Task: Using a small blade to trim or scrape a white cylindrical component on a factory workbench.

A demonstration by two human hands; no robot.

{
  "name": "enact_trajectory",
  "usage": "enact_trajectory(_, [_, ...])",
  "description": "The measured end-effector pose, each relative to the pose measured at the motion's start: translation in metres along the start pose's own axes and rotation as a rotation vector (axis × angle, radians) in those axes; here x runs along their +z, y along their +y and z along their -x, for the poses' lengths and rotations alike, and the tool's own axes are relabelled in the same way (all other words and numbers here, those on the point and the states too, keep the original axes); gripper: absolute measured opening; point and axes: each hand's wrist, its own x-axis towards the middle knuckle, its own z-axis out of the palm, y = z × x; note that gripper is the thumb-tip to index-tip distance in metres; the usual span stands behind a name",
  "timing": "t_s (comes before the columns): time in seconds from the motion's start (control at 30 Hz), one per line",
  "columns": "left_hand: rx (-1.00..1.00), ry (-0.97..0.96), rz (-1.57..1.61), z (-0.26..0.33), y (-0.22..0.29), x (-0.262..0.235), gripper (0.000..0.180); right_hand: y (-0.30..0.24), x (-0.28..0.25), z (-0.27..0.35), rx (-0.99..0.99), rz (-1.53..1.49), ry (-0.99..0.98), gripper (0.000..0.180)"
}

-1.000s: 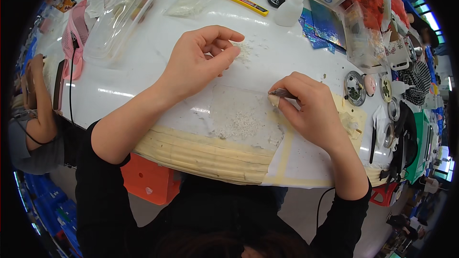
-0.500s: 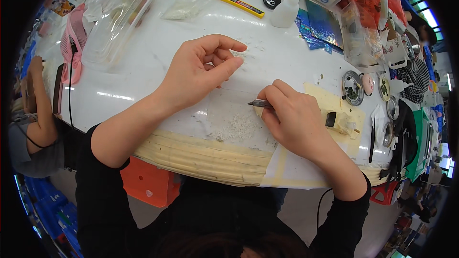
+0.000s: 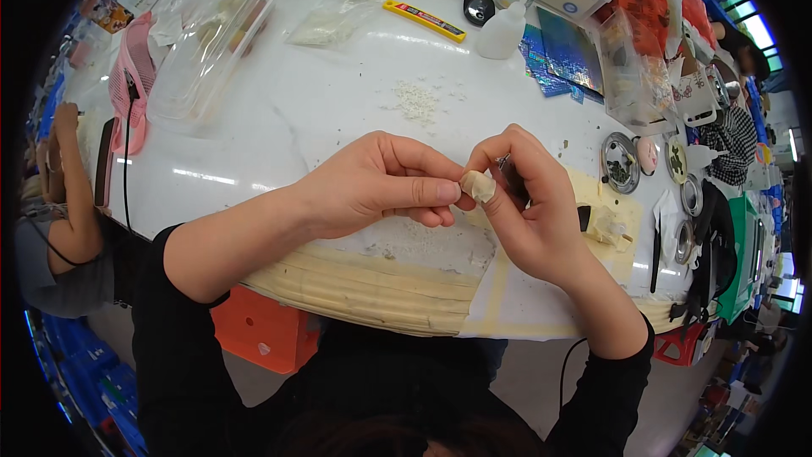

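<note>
Fingertips at the cream wrap (image 3: pixel 481 187)

My left grip (image 3: pixel 372 179) has thumb and forefinger drawn close, right against the wrap on my right thumb; I cannot tell whether they pinch anything; my right grip (image 3: pixel 541 211) is curled around a slim metal tool (image 3: pixel 512 175), tucked in among the fingers, probably so that the thumb can be offered without the tool being set down; both hands are over the near part of the surface (image 3: pixel 347 101), partly covering a patch of pale granules (image 3: pixel 413 245); a whiter heap (image 3: pixel 417 101) lies beyond them, perhaps placed apart so the two do not mix
</note>
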Motion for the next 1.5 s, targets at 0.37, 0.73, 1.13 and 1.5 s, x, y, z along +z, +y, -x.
enact_trajectory(0.37, [0.159, 0.110, -0.141, 0.003, 0.001, 0.000, 0.011, 0.000, -0.002, -0.001, -0.073, 0.054, 0.033, 0.021])
enact_trajectory(0.73, [0.245, 0.211, -0.189, 0.004, 0.000, 0.003, 0.012, 0.004, -0.005, 0.001, -0.072, 0.082, 0.019, 0.039])
enact_trajectory(1.13, [0.268, 0.282, -0.262, 0.004, 0.000, 0.004, 0.010, 0.004, -0.004, 0.000, -0.116, 0.116, 0.010, 0.047])
enact_trajectory(1.5, [0.348, 0.335, -0.364, 0.004, -0.004, 0.005, 0.008, 0.004, -0.002, 0.001, -0.154, 0.245, 0.019, 0.044])
